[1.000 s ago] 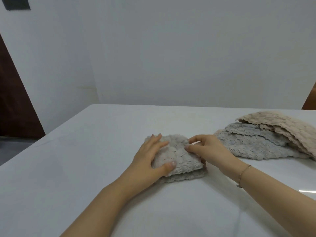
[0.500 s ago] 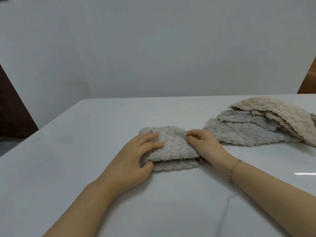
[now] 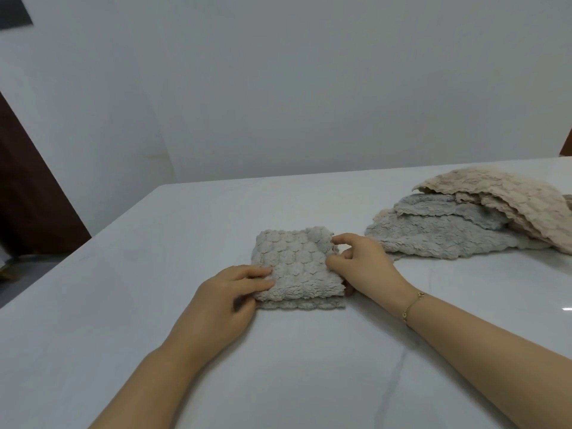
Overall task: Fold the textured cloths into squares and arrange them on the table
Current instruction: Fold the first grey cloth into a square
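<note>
Head view: left hand point(image 3: 227, 294) pinches the folded grey cloth's point(image 3: 297, 263) near-left corner; right hand point(image 3: 360, 263), fingers curled, pinches its right edge.

The folded grey cloth point(image 3: 297, 267) under my fingers is plush, matt fleece with a bumpy scale-like weave, the pile of grey and beige cloths point(image 3: 470, 221) looks equally nubbly, the white tabletop point(image 3: 123, 305) is smooth, glossy, faintly veined stone, and my bracelet point(image 3: 413, 305) is shiny gold-coloured metal.
</note>
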Demonstrator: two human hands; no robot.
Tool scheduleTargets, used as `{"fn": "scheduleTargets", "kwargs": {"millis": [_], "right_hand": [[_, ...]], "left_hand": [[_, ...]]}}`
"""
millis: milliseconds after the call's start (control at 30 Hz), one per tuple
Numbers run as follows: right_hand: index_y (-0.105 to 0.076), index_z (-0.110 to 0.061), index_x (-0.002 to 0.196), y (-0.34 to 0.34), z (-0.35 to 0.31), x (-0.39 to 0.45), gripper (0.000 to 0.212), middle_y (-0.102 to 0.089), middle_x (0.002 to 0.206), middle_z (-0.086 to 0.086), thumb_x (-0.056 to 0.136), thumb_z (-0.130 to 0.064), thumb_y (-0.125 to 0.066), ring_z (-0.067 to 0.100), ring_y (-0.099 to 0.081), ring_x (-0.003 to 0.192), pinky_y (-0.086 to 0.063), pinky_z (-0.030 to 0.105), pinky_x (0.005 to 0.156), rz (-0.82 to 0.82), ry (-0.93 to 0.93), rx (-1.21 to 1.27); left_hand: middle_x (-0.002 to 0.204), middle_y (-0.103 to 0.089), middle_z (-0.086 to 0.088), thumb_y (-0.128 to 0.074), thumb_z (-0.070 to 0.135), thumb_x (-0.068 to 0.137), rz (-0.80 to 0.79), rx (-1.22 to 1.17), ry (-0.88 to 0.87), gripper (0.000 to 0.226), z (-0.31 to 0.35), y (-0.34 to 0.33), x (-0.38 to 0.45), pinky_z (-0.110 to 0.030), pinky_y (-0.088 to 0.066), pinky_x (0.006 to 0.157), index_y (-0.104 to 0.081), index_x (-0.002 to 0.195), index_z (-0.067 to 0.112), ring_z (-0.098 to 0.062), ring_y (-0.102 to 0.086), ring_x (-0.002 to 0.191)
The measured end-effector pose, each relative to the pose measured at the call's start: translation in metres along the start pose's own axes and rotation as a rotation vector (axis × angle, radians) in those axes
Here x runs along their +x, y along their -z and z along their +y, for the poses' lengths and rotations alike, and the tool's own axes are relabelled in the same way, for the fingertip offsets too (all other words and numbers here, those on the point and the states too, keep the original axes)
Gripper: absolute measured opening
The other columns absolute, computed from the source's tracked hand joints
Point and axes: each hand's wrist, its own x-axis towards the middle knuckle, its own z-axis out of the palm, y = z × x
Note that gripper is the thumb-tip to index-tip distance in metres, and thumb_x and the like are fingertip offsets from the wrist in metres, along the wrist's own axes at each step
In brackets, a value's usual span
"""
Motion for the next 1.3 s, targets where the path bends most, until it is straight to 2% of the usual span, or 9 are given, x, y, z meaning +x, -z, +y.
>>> {"fn": "scheduleTargets", "kwargs": {"millis": [200,400,533,700,867,1000,1067,1167,1300], "right_hand": [[-0.056,-0.003,0.1,0.013,-0.005,0.004,0.013,-0.064,0.066,0.012,0.091,-0.011,-0.052,0.022,-0.053,0.038,-0.04,0.023,0.033,-0.101,-0.191,0.39],[-0.064,-0.004,0.096,0.014,0.009,0.012,0.019,-0.061,0.081,0.011,0.089,-0.001,-0.047,0.023,-0.06,0.057,-0.053,0.031,0.053,0.056,-0.117,0.4],[-0.068,-0.009,0.088,0.017,0.012,0.017,0.016,-0.064,0.072,0.007,0.087,0.0,-0.055,0.015,-0.061,0.055,-0.053,0.027,0.061,0.034,-0.09,0.298],[-0.069,-0.014,0.097,0.019,0.011,0.015,0.025,-0.059,0.058,-0.002,0.087,0.002,-0.053,-0.004,-0.05,0.044,-0.037,0.005,0.049,-0.059,-0.018,0.057],[-0.071,-0.014,0.099,0.02,0.01,0.015,0.016,-0.052,0.059,-0.005,0.091,-0.01,-0.058,0.001,-0.048,0.049,-0.034,0.007,0.046,-0.114,0.028,0.048],[-0.072,-0.017,0.095,0.017,0.011,0.014,0.017,-0.053,0.062,-0.004,0.089,-0.009,-0.058,0.006,-0.046,0.052,-0.036,0.01,0.047,-0.122,0.036,0.067],[-0.072,-0.019,0.094,0.015,0.012,0.015,0.015,-0.055,0.064,-0.004,0.088,-0.012,-0.061,-0.001,-0.046,0.049,-0.035,0.008,0.048,-0.117,0.061,0.048],[-0.069,-0.021,0.102,0.011,0.013,0.015,0.02,-0.066,0.087,0.004,0.083,-0.016,-0.07,0.003,-0.051,0.061,-0.041,0.009,0.058,-0.131,0.154,0.045],[-0.06,-0.029,0.115,0.007,0.016,0.012,0.039,-0.056,0.112,-0.006,0.08,-0.021,-0.075,0.006,-0.056,0.085,-0.041,0.011,0.069,-0.157,0.374,-0.082]], "left_hand": [[0.119,-0.061,0.019,-0.049,-0.021,0.073,0.145,-0.049,0.138,0.058,-0.015,0.008,0.004,-0.007,-0.034,0.101,-0.074,0.093,0.027,0.01,-0.049,0.118],[0.122,-0.062,0.016,-0.044,0.011,0.073,0.184,-0.325,0.169,0.041,0.025,0.013,0.017,-0.008,-0.036,0.096,-0.074,0.099,0.022,0.007,-0.05,0.117],[0.151,-0.034,0.014,-0.04,0.048,0.096,-0.148,0.047,0.201,0.043,0.04,-0.007,0.049,-0.037,-0.014,0.119,-0.044,0.138,0.036,-0.003,-0.023,0.141],[0.158,0.006,0.02,-0.015,0.072,0.086,-0.44,0.326,0.186,0.063,0.024,-0.028,0.047,-0.039,0.013,0.118,-0.005,0.145,0.052,0.0,0.01,0.144],[0.148,-0.004,0.035,-0.022,0.089,0.068,-0.514,0.201,0.091,0.065,-0.004,0.003,0.054,-0.04,0.011,0.118,-0.022,0.13,0.066,0.011,0.002,0.14],[0.14,-0.036,0.029,-0.059,0.041,0.088,-0.308,0.15,0.111,0.036,0.007,0.012,0.052,-0.043,0.012,0.118,-0.05,0.121,0.053,0.007,-0.024,0.137],[0.129,-0.046,0.032,-0.056,0.048,0.082,-0.141,0.088,0.083,0.032,0.014,0.007,0.038,-0.04,-0.003,0.12,-0.057,0.114,0.049,0.01,-0.036,0.127],[0.128,-0.045,0.035,-0.045,0.074,0.069,-0.142,0.102,0.08,0.063,0.016,-0.001,0.024,-0.033,-0.023,0.113,-0.056,0.124,0.044,0.008,-0.036,0.126],[0.124,-0.055,0.028,-0.048,0.07,0.07,-0.099,0.104,0.068,0.06,0.011,-0.001,0.026,-0.027,-0.037,0.104,-0.062,0.119,0.038,0.005,-0.045,0.12]]}}
